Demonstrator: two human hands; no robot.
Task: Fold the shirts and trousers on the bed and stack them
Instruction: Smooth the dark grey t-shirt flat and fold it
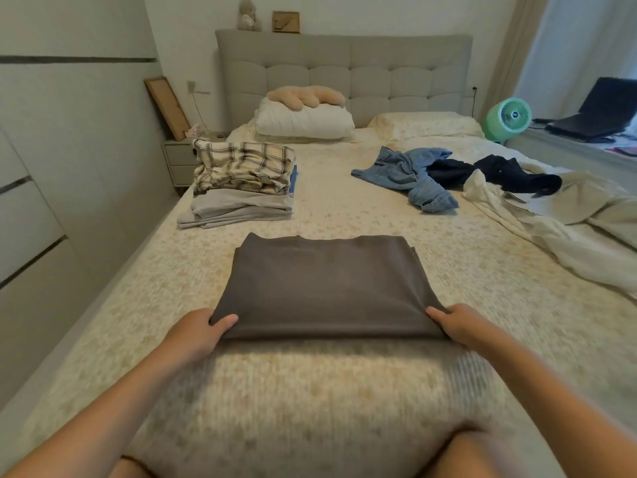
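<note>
On the bed (344, 215), both hands — left hand (203, 331), right hand (458, 324) — pinch the near corners of a folded dark grey shirt (324, 284), fingers grasping the cloth.

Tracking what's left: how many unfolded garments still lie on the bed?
3, all far right: crumpled blue denim jeans, dark navy garment beside them, cream garment nearest. More may hide underneath.

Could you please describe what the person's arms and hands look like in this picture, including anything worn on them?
Both forearms are bare as far as the picture shows, with no sleeves in view. The left hand and the right hand wear no gloves, and no rings, watch or bracelet can be seen on the visible parts. The fingernails look short and unpainted, though motion blur limits the detail.
</note>
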